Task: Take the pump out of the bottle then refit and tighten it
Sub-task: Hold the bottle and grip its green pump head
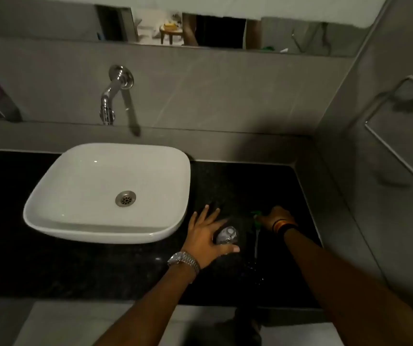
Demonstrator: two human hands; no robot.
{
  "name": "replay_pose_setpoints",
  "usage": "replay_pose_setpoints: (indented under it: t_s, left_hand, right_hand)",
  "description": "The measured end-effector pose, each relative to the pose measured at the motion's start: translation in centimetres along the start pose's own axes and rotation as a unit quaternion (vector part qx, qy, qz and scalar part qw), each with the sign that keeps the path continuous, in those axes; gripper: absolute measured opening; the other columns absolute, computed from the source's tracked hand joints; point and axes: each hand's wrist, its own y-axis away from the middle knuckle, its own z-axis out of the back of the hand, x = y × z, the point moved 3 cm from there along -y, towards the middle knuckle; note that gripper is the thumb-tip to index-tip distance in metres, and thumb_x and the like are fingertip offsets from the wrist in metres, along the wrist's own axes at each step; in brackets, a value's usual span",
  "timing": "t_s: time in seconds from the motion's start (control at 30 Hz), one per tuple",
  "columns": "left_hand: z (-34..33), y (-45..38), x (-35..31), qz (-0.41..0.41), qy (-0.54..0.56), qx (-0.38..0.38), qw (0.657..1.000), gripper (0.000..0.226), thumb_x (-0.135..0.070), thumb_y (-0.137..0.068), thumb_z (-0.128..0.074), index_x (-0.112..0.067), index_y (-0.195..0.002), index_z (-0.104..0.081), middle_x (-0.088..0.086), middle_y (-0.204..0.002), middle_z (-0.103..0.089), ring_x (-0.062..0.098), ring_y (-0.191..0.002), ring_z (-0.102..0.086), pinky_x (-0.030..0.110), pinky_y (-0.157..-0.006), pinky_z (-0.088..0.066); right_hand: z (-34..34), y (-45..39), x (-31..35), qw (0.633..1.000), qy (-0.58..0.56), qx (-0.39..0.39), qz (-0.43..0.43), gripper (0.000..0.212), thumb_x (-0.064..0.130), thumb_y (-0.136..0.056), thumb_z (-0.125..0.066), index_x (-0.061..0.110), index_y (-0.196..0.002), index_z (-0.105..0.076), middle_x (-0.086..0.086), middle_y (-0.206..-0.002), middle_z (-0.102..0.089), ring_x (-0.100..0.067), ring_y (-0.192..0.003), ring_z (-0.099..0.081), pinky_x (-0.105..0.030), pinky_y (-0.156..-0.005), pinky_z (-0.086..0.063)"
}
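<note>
A clear bottle (226,236) stands on the black counter (125,270) right of the basin, its neck uncovered. My left hand (206,236) rests against the bottle's left side. Its fingers are straight and spread, and the thumb reaches along the near side. The green pump (255,218) is out of the bottle, a little to its right. Its pale dip tube (256,243) points back toward me, low over the counter. My right hand (274,218) is closed on the pump head, which it largely hides.
A white vessel basin (50,196) takes up the left of the counter, with a chrome wall tap (111,96) above it. Grey tiled walls close in behind and on the right, where a metal towel ring (400,146) hangs. Wet spots glint on the counter near the tube's tip.
</note>
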Motion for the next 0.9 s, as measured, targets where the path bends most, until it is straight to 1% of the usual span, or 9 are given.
replay_pose_setpoints:
  t_s: [0.1,0.23,0.43,0.5,0.57,0.67,0.73,0.8,0.9]
  left_hand:
    - [-0.7,0.0,0.6,0.032,0.036,-0.027,0.998,0.079,-0.078,-0.062,-0.065,-0.037,-0.129,-0.064,-0.008,-0.158,-0.038,0.014,-0.154,-0.009,0.046,-0.125,0.003]
    - [-1.2,0.0,1.1,0.06,0.063,-0.06,0.994,0.067,-0.076,-0.065,-0.062,-0.042,-0.122,-0.068,-0.011,-0.153,-0.045,0.016,-0.153,-0.015,0.047,-0.124,-0.001]
    - [-1.1,-0.1,1.1,0.071,0.058,-0.042,0.995,0.061,-0.074,-0.066,-0.065,-0.045,-0.12,-0.068,-0.014,-0.158,-0.036,0.014,-0.154,-0.008,0.045,-0.123,0.01]
    - [-0.7,-0.2,0.8,0.071,0.051,-0.034,0.996,0.062,-0.07,-0.068,-0.067,-0.045,-0.125,-0.066,-0.012,-0.162,-0.03,0.015,-0.154,-0.004,0.043,-0.122,0.014]
    - [-0.3,-0.4,0.4,0.07,0.041,-0.021,0.996,0.062,-0.064,-0.072,-0.072,-0.045,-0.129,-0.062,-0.011,-0.164,-0.025,0.014,-0.154,-0.002,0.043,-0.12,0.017]
    - [0.2,-1.0,0.0,0.071,0.041,-0.006,0.997,0.05,-0.059,-0.072,-0.078,-0.045,-0.119,-0.07,-0.012,-0.163,-0.028,0.014,-0.154,-0.001,0.041,-0.118,0.02]
    - [0.4,-1.2,0.1,0.072,0.043,-0.002,0.996,0.046,-0.06,-0.07,-0.079,-0.045,-0.112,-0.073,-0.014,-0.161,-0.03,0.014,-0.154,-0.001,0.041,-0.116,0.021]
    - [0.3,-1.3,0.3,0.075,0.058,0.004,0.995,0.044,-0.06,-0.069,-0.08,-0.046,-0.111,-0.073,-0.015,-0.161,-0.031,0.013,-0.154,0.0,0.04,-0.114,0.022]
    - [0.1,-1.1,0.6,0.075,0.076,0.004,0.994,0.044,-0.059,-0.068,-0.081,-0.047,-0.109,-0.073,-0.015,-0.16,-0.032,0.012,-0.154,0.0,0.043,-0.114,0.022]
  right_hand:
    - [-0.1,-0.6,1.0,1.0,-0.001,-0.003,-0.011,0.068,0.052,-0.07,-0.078,0.01,-0.123,-0.067,-0.018,-0.126,-0.067,-0.037,-0.114,-0.064,-0.043,-0.095,-0.054]
    - [-0.7,-1.1,2.6,0.998,0.063,0.007,-0.023,0.066,0.043,-0.069,-0.082,0.011,-0.125,-0.065,-0.015,-0.128,-0.065,-0.037,-0.116,-0.063,-0.042,-0.093,-0.055]
    - [-1.5,-1.8,2.0,0.993,0.11,0.028,-0.044,0.075,0.041,-0.065,-0.087,0.011,-0.129,-0.062,-0.015,-0.132,-0.063,-0.036,-0.118,-0.061,-0.044,-0.095,-0.055]
    - [-1.0,-1.6,1.8,0.996,0.077,0.015,-0.03,0.074,0.042,-0.066,-0.086,0.011,-0.128,-0.062,-0.015,-0.13,-0.064,-0.036,-0.117,-0.062,-0.044,-0.095,-0.055]
    - [0.3,-1.0,2.1,1.0,0.026,-0.002,-0.001,0.066,0.045,-0.066,-0.085,0.01,-0.119,-0.067,-0.015,-0.122,-0.069,-0.036,-0.111,-0.065,-0.042,-0.091,-0.056]
    - [3.0,1.9,2.7,0.995,-0.075,-0.052,0.049,0.048,0.051,-0.065,-0.084,0.009,-0.086,-0.074,-0.013,-0.088,-0.074,-0.033,-0.086,-0.071,-0.04,-0.074,-0.058]
    - [4.9,5.0,3.1,0.979,-0.144,-0.102,0.1,0.043,0.055,-0.066,-0.082,0.013,-0.07,-0.073,-0.005,-0.071,-0.072,-0.024,-0.072,-0.07,-0.038,-0.069,-0.058]
    - [6.5,8.9,3.6,0.952,-0.217,-0.136,0.165,0.038,0.053,-0.07,-0.079,0.016,-0.071,-0.074,0.0,-0.072,-0.072,-0.015,-0.072,-0.068,-0.034,-0.07,-0.057]
    - [7.8,13.8,4.2,0.912,-0.308,-0.146,0.227,0.032,0.046,-0.075,-0.077,0.016,-0.086,-0.075,0.003,-0.083,-0.073,-0.01,-0.079,-0.068,-0.025,-0.074,-0.054]
